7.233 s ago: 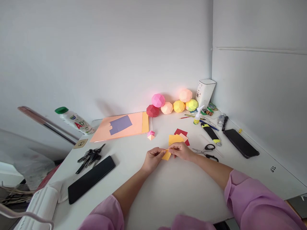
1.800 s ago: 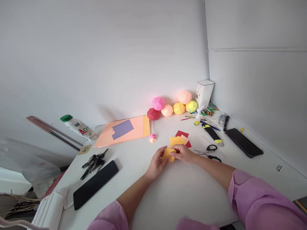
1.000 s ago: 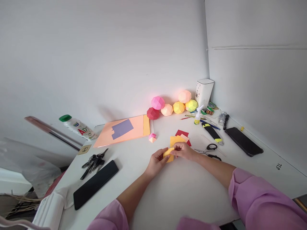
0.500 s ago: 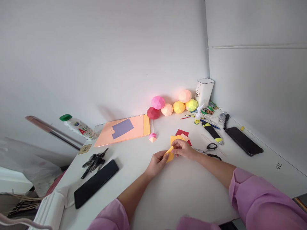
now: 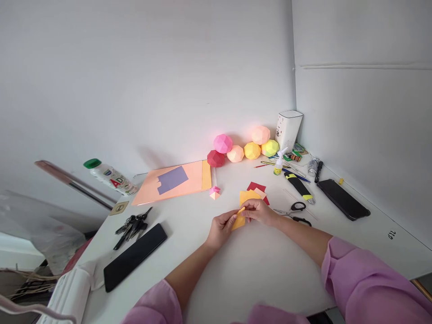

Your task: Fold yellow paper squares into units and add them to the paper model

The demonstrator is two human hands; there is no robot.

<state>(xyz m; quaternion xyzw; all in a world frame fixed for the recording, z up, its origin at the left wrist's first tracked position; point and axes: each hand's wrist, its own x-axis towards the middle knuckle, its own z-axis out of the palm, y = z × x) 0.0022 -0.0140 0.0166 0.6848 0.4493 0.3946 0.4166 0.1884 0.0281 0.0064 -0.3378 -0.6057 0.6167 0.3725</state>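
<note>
A small orange-yellow piece of paper [image 5: 239, 221] is pinched between both hands over the middle of the table. My left hand [image 5: 220, 228] grips its left side, thumb on top. My right hand [image 5: 258, 211] holds its upper edge, which looks folded or bent up between the fingertips. Just behind the hands lie another orange-yellow paper piece [image 5: 248, 195], a peach piece [image 5: 262, 193] and red paper [image 5: 257, 186], overlapping. Scissors [image 5: 298, 206] with black handles rest right of my right hand, partly hidden by the wrist. A small pink and peach folded paper shape [image 5: 214, 192] sits beyond my left hand.
Faceted paper balls [image 5: 223, 143] line the wall. Peach sheets [image 5: 145, 193] bear a purple sheet [image 5: 173, 180]. Keys [image 5: 133, 227], a black phone [image 5: 135, 257] and a bottle [image 5: 111, 177] stand left. Right are a glue bottle [image 5: 278, 165], a cutter [image 5: 299, 186] and a black phone-like slab [image 5: 343, 198].
The paper's upper edge has been turned further over between the fingers. My left fingers have shifted slightly closer to my right ones. The view has moved a little.
</note>
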